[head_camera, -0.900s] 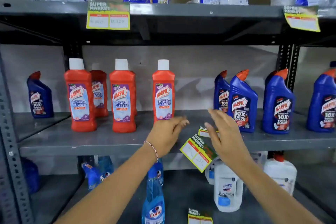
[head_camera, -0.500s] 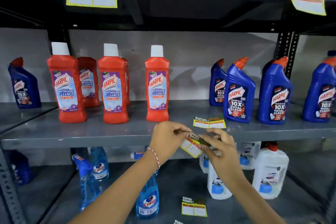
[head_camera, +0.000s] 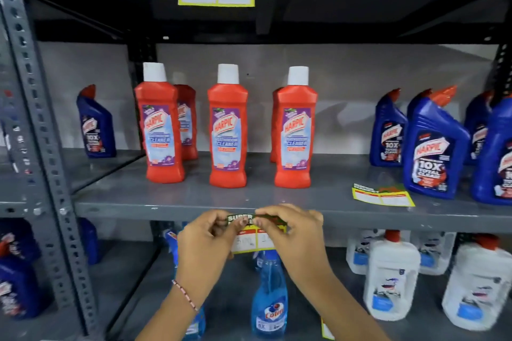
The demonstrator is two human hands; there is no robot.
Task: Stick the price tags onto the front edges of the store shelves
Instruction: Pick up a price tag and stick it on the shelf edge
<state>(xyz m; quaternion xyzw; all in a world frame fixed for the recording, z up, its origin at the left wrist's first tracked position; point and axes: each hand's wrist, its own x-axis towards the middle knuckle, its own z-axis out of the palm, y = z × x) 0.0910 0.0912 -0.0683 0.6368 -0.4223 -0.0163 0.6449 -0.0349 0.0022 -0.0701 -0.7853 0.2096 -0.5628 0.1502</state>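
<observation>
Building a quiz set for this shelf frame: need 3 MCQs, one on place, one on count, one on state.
1. Where does the loose yellow-and-green paper price tag lie?
A. on the grey metal middle shelf, beside the front blue angled-neck Harpic bottle
B. on the floor
C. on the top shelf among the bags

2. How many red white-capped Harpic bottles stand in the front row?
A. one
B. three
C. six

3. What is the state of the price tag in the hands?
A. lying flat on the shelf
B. torn in two
C. pinched at its top edge by both the left hand and the right hand against the shelf's front edge

Answers: 1 A, it lies flat on the shelf surface left of the blue bottle; 2 B, three white caps line the front; 3 C, the fingertips of both hands meet on its top strip.
</observation>
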